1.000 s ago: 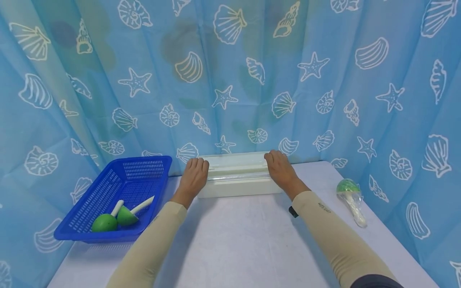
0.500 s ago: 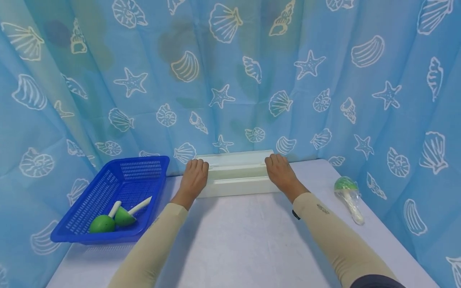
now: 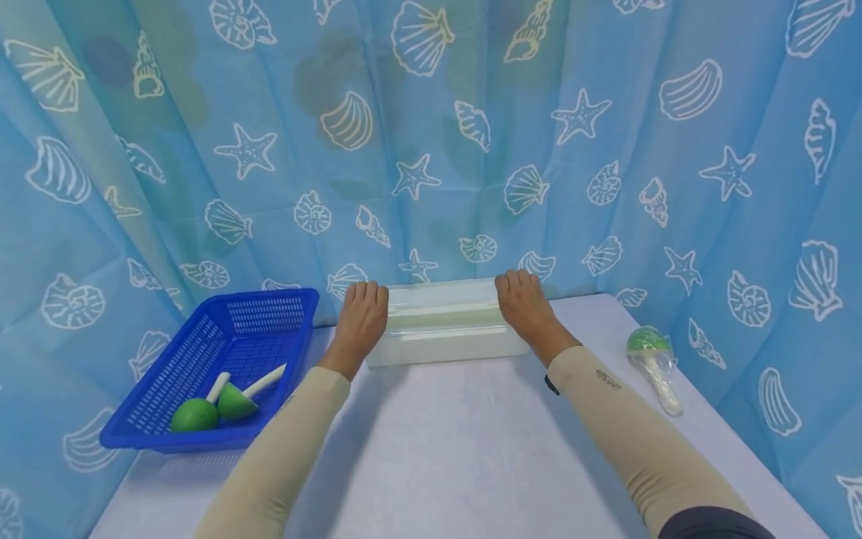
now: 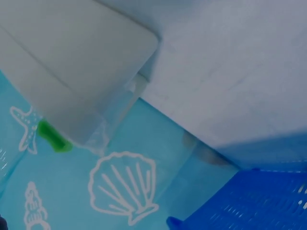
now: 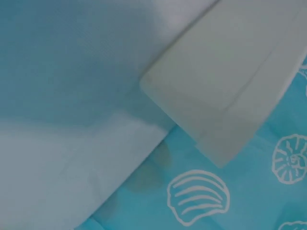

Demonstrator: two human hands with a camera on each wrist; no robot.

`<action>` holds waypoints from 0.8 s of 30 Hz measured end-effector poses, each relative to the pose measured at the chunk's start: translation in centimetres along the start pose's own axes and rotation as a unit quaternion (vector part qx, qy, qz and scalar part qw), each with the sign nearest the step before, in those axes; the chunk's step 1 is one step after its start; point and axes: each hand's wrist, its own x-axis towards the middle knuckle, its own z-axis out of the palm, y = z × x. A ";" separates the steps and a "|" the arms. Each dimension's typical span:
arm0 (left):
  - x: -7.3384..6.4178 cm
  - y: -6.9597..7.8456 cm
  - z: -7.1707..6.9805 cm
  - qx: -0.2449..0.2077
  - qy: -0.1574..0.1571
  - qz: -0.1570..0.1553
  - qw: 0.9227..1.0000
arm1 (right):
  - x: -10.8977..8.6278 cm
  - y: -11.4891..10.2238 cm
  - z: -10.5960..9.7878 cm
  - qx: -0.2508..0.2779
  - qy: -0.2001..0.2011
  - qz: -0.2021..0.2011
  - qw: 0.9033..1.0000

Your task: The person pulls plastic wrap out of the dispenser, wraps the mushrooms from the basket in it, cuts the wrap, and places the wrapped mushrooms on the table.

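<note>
A long white box [image 3: 447, 347] lies near the table's back edge, with a pale, partly see-through lid [image 3: 441, 293] raised at its rear. The curled fingers of my left hand [image 3: 361, 318] grip the lid's left end. At its right end my right hand [image 3: 528, 307] holds on likewise, knuckles up. Both thumbs are hidden. Neither wrist view shows the fingers. The left wrist view shows the box's end [image 4: 86, 57] with a clear flap and a small green piece [image 4: 53, 136] beside it. In the right wrist view the other white end [image 5: 230, 76] appears.
At left stands a blue basket [image 3: 128, 427] holding two green-headed things with white handles [image 3: 195, 414]. A similar one [image 3: 653, 367], wrapped in clear film, lies on the right of the white table [image 3: 458, 449]. A blue shell-patterned curtain [image 3: 417, 112] hangs right behind.
Both hands have risen slightly in the last half second, still at the box's two ends. The basket and the wrapped piece stay put; the view has shifted a little.
</note>
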 end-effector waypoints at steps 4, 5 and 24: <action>0.5 -0.4 -0.4 0.012 0.004 -0.003 1.000 | 0.6 0.5 -0.5 -0.001 0.004 -0.006 1.000; 0.6 -0.5 -0.5 0.014 0.007 -0.003 1.000 | 0.8 0.6 -0.6 -0.002 0.007 -0.008 1.000; 3.0 -1.6 -1.0 -0.004 0.036 0.025 0.999 | 0.9 1.2 -2.3 0.008 -0.081 -0.007 0.997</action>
